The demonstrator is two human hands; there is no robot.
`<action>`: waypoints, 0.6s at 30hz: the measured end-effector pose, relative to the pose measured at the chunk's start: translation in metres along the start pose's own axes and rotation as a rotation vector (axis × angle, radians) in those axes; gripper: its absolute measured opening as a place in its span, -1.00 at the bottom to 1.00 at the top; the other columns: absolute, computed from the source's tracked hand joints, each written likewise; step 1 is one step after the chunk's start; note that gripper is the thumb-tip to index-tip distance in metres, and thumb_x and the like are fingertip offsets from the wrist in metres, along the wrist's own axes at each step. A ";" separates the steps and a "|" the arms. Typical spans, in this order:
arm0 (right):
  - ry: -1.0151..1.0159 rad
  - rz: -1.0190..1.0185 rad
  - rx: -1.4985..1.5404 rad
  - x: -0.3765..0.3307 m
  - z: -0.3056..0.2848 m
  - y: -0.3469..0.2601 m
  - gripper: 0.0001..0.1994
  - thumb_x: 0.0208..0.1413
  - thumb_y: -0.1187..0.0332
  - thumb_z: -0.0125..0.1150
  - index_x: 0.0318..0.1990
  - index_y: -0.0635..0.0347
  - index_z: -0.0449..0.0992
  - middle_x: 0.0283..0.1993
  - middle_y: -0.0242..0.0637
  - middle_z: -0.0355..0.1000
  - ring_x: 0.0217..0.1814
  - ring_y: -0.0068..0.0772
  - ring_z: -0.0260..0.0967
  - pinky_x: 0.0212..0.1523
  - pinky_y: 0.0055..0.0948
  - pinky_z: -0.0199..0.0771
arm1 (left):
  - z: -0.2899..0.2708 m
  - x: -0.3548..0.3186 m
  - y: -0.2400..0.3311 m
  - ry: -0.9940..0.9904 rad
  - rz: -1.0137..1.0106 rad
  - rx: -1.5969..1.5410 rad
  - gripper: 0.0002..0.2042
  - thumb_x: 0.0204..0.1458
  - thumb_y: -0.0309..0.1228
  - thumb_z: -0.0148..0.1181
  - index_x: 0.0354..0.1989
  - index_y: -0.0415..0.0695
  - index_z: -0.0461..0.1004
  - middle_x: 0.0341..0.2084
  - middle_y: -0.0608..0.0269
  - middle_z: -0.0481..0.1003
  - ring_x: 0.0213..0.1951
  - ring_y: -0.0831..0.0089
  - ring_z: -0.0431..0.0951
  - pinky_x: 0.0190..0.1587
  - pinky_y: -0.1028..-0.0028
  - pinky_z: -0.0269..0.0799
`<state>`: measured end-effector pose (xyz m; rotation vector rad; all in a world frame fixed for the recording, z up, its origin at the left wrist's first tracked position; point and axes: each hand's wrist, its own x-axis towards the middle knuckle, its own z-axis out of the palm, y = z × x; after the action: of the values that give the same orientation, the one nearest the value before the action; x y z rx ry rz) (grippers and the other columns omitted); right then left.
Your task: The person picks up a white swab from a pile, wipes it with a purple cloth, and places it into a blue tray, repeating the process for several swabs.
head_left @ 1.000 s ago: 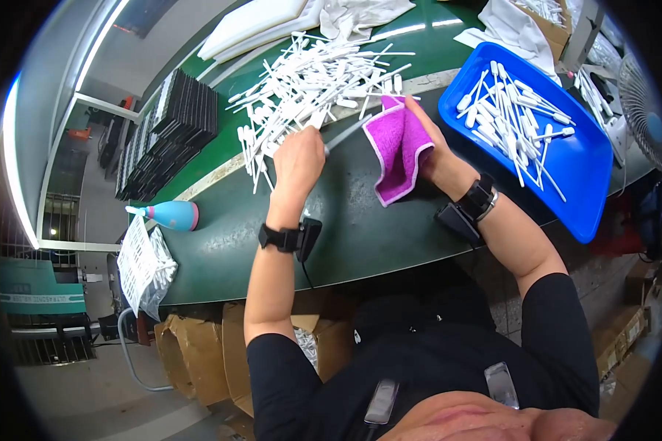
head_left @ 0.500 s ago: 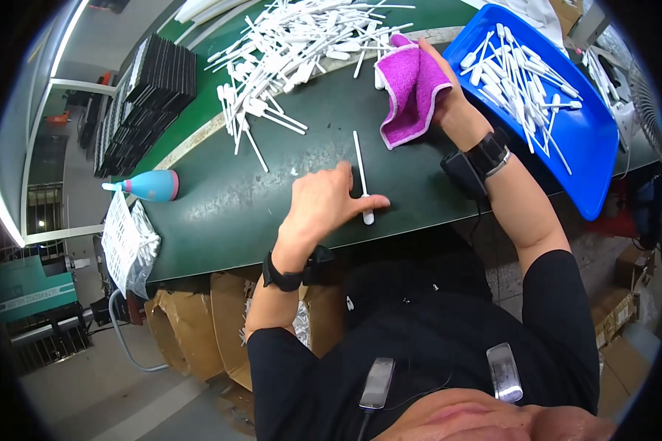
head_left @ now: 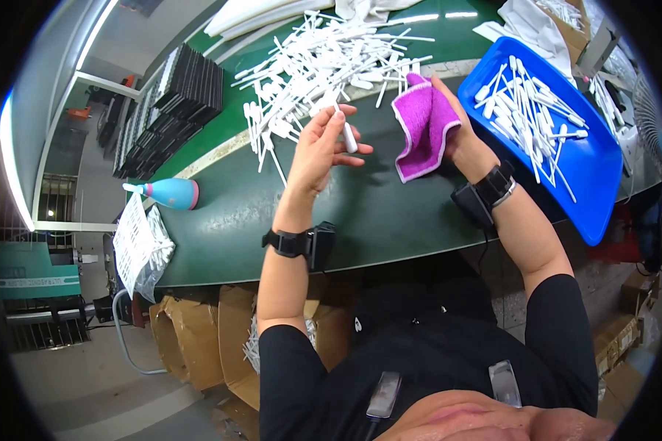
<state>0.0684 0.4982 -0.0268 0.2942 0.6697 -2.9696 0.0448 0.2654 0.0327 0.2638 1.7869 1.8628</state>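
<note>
My left hand (head_left: 321, 149) is raised over the green table, pinching a white plastic stick with a thick rounded end (head_left: 350, 138) between thumb and fingers. The stick's thin part is mostly hidden against the white pile behind. To the right, my right hand (head_left: 460, 140) grips a purple cloth (head_left: 423, 128) with a pale stitched edge, which hangs folded over the table. Behind my left hand spreads a large heap of similar white sticks (head_left: 324, 62). A blue tray (head_left: 592, 213) at the right holds several more of them.
At the left table edge stand a blue squeeze bottle (head_left: 173, 193) and a clear bag of white pieces (head_left: 158, 246). Stacked black trays (head_left: 176, 106) rise at the far left. Cardboard boxes (head_left: 187, 338) sit below the table (head_left: 235, 242). A fan (head_left: 646, 117) is at the far right.
My left hand has picked the white stick up from the table and moved it away from me, towards the heap. My right hand still holds the purple cloth.
</note>
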 end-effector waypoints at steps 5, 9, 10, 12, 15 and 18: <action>0.093 0.002 -0.072 -0.006 0.012 0.001 -0.62 0.24 0.02 -0.04 0.00 0.10 0.41 -0.27 -0.32 0.50 -0.31 -0.44 0.47 -0.29 -0.41 0.52 | 0.013 0.011 -0.019 0.068 0.103 -0.168 -0.68 0.21 -0.35 -0.03 0.03 -0.31 0.29 -0.31 0.15 0.48 -0.29 0.34 0.58 -0.29 0.50 0.57; 0.159 -0.013 -0.099 -0.008 0.018 0.003 -0.62 0.23 0.01 -0.02 -0.02 0.09 0.42 -0.27 -0.33 0.49 -0.31 -0.47 0.46 -0.30 -0.44 0.51 | 0.020 0.012 -0.027 0.082 0.156 -0.094 -0.67 0.19 -0.41 -0.03 0.06 -0.35 0.25 -0.28 0.12 0.47 -0.26 0.33 0.57 -0.24 0.50 0.57; 0.169 -0.003 -0.106 -0.008 0.020 0.002 -0.62 0.22 0.00 -0.01 -0.02 0.09 0.42 -0.27 -0.34 0.49 -0.31 -0.47 0.46 -0.29 -0.45 0.51 | 0.019 0.013 -0.027 0.083 0.156 -0.092 -0.67 0.19 -0.41 -0.03 0.06 -0.35 0.25 -0.28 0.12 0.47 -0.26 0.33 0.57 -0.24 0.50 0.57; 0.189 0.017 -0.121 -0.008 0.022 0.002 -0.62 0.21 0.00 0.00 -0.03 0.09 0.42 -0.27 -0.34 0.48 -0.31 -0.47 0.46 -0.29 -0.46 0.50 | 0.016 0.015 -0.027 0.066 0.097 -0.261 -0.66 0.18 -0.45 -0.05 0.08 -0.34 0.21 -0.28 0.09 0.47 -0.30 0.35 0.57 -0.28 0.50 0.57; 0.179 0.005 -0.137 -0.007 0.021 0.003 -0.62 0.21 -0.01 0.00 -0.04 0.08 0.42 -0.27 -0.34 0.48 -0.31 -0.47 0.46 -0.29 -0.46 0.50 | 0.012 0.016 -0.032 0.031 0.075 -0.324 -0.65 0.17 -0.46 -0.07 0.10 -0.34 0.19 -0.27 0.07 0.47 -0.35 0.38 0.55 -0.33 0.50 0.56; 0.169 0.010 -0.159 -0.008 0.021 0.004 -0.61 0.21 -0.02 0.00 -0.04 0.08 0.41 -0.27 -0.33 0.48 -0.31 -0.46 0.46 -0.29 -0.46 0.51 | 0.011 0.015 -0.037 -0.023 0.094 -0.277 -0.64 0.17 -0.45 -0.09 0.11 -0.34 0.18 -0.25 0.04 0.48 -0.41 0.43 0.52 -0.39 0.50 0.55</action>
<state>0.0732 0.4857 -0.0084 0.5380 0.9139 -2.8823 0.0464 0.2816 -0.0057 0.2676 1.5006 2.1360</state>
